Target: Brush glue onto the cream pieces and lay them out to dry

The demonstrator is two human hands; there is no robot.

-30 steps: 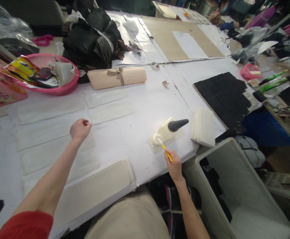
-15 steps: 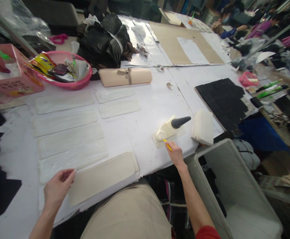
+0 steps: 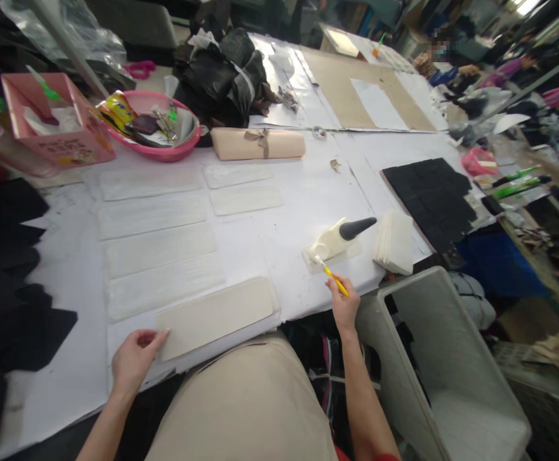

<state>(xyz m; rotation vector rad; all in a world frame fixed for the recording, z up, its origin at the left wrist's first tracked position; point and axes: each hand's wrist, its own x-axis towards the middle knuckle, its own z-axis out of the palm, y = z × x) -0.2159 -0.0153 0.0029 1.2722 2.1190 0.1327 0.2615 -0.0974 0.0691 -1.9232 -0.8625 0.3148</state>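
Left hand (image 3: 135,362) is half curling at the left end of the beige panel (image 3: 216,314), touching its edge, can't tell if gripping; panel is lying flat on the table (image 3: 303,198). Right of the panel, right hand (image 3: 346,307) is closing snugly round a yellow brush (image 3: 340,286), its tip meeting the cream container (image 3: 332,240), while pale strips (image 3: 161,250) are lying beyond the panel's far edge

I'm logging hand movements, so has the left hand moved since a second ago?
Yes: against the long whitish strips, the left hand has moved left and toward the person, to the left end of the beige panel.
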